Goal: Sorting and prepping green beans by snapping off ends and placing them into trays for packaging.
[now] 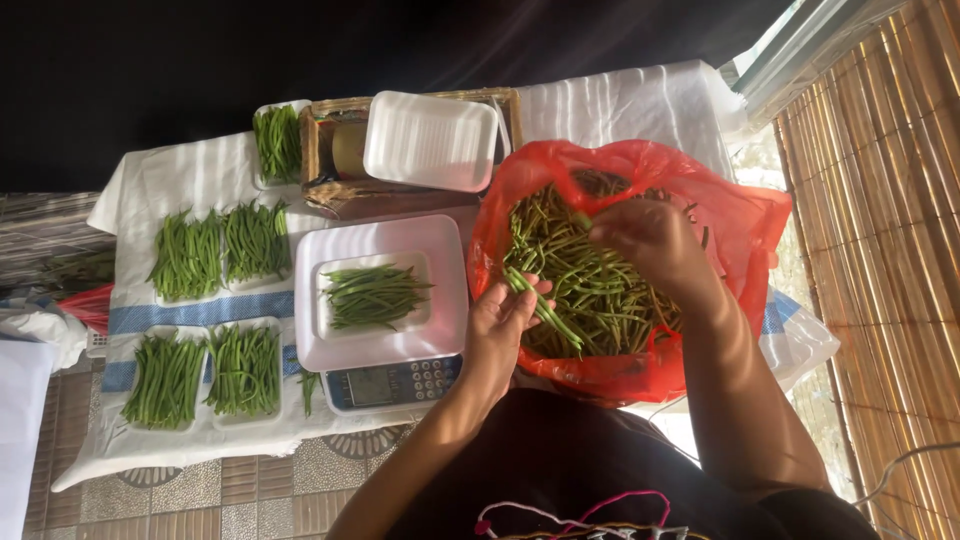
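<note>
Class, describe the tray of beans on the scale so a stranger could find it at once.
Start at the red bag of loose beans and look left to the white scale with its keypad. On its platform lies a white tray holding green beans. Unlike the fuller trays further left, it holds a thin layer.

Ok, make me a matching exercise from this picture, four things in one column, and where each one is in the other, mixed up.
Things:
1. left hand
2. right hand
3. empty foam tray
4. tray with beans

Places:
A. on the scale
B. on top of the wicker basket
C. deep in the red bag
D. at the bag's near edge, holding a bunch of beans

Pairs: 1-D, 2-C, 3-B, 4-A
</note>
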